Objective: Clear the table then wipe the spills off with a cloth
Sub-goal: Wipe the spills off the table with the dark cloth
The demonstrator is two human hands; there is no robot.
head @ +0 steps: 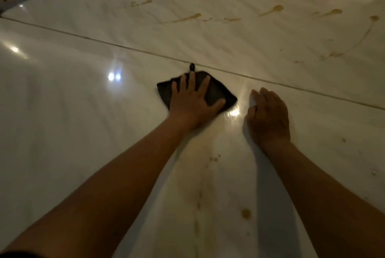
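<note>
Left hand [192,99] is pressing the dark cloth [216,91] flat, fingers spread, just short of the table [62,112] seam [125,48]. Right hand [268,116] is bracing beside it, loosely open, holding nothing. Brown spills [187,18] are waiting beyond the seam & nearer the person: keep palm pressure even, overlapping strokes.

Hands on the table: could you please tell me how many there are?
2. The left hand presses flat on the dark cloth; the right hand rests on the bare table beside it.

Glossy marble table [83,132], matt cloth [218,91]
</note>
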